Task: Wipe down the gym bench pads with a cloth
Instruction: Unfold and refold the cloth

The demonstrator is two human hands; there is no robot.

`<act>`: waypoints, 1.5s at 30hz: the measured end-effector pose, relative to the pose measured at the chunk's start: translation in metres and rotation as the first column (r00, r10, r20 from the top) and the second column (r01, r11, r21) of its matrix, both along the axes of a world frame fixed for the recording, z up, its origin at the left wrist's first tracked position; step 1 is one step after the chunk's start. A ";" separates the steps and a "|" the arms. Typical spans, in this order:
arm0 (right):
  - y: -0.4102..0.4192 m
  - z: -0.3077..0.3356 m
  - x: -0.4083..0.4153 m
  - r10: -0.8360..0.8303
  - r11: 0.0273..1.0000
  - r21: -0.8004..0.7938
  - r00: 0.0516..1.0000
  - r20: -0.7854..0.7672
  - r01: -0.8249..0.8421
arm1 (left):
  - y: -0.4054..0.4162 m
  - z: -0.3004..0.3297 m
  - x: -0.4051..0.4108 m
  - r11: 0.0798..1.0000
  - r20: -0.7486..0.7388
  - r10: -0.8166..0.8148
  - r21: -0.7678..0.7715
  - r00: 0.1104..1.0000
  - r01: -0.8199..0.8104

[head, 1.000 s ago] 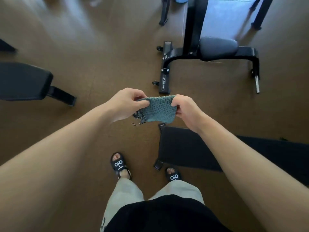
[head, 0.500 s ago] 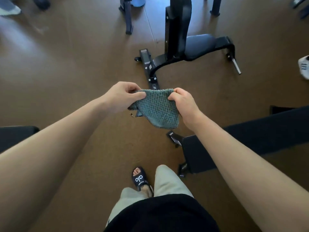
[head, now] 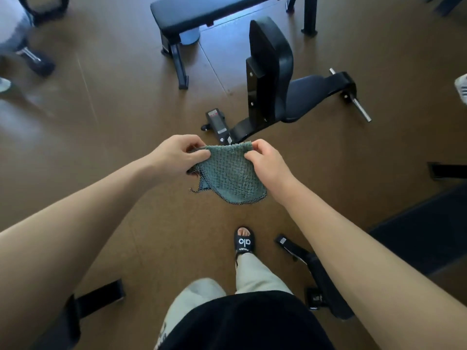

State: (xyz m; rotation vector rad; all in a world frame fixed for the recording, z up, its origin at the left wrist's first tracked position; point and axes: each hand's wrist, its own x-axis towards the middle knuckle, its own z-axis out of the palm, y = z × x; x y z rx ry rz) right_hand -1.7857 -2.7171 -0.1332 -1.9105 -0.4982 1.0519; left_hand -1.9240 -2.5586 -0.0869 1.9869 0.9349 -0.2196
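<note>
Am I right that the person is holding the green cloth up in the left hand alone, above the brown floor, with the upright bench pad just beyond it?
Not quite: both hands hold it. The head view shows the left hand and right hand each pinching the top edge of the green cloth, above the brown floor, with the upright bench pad just beyond.

Only readable bit is "alo" in white on the black slide (head: 244, 242), down below the held cloth (head: 230, 172). Bench frame stickers are too blurry.
</note>
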 end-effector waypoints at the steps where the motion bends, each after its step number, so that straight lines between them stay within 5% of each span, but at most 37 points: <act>1: 0.022 0.001 0.007 -0.004 1.000 0.003 1.000 -0.002 0.004 | 0.021 0.001 0.007 1.000 0.010 0.016 -0.005 1.000 -0.016; 17: 0.417 -0.001 0.067 -0.198 0.980 0.010 0.974 0.113 0.198 | 0.436 -0.002 0.102 0.994 0.091 -0.109 -0.006 0.990 0.110; 33: 0.758 -0.026 0.198 -0.324 0.945 0.029 0.943 -0.080 0.327 | 0.788 -0.018 0.254 0.969 0.015 -0.246 0.043 0.969 0.245; 45: 1.034 -0.028 0.309 -0.430 0.900 -0.004 0.884 -0.182 0.436 | 1.075 -0.028 0.377 0.968 0.045 -0.197 -0.151 0.979 0.201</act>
